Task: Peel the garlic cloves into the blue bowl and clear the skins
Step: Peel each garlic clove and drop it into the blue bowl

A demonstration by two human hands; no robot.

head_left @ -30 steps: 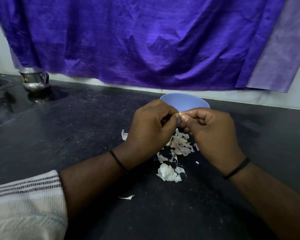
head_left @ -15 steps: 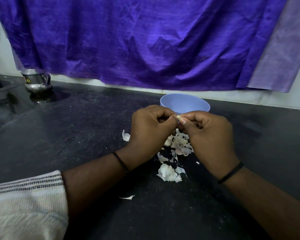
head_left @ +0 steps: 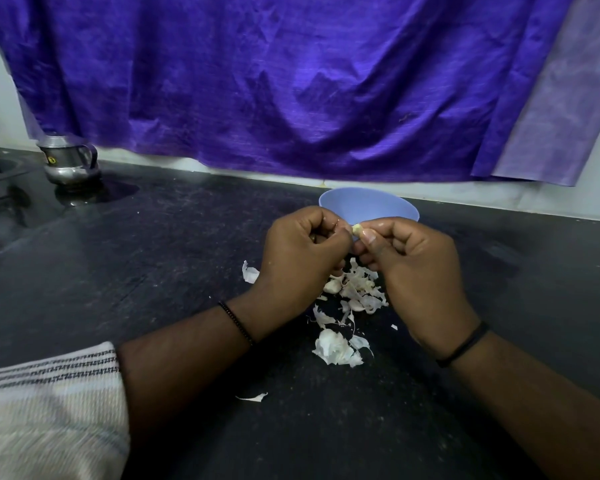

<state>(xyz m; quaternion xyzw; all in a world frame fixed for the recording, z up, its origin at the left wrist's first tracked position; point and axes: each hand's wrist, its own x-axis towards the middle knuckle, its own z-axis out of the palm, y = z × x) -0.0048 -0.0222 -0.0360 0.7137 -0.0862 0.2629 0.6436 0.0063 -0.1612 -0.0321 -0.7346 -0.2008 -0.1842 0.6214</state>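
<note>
The bowl [head_left: 368, 206] stands on the counter [head_left: 153, 265], near the wall behind. Just before it the left hand [head_left: 300, 251] and the right hand [head_left: 414, 268] meet, with a garlic clove [head_left: 357, 230] between their fingertips. Under the hands lies a heap of skins [head_left: 355, 292] (some pieces lie apart, nearer to the person). A metal jug [head_left: 70, 163] stands far left at the back.
</note>
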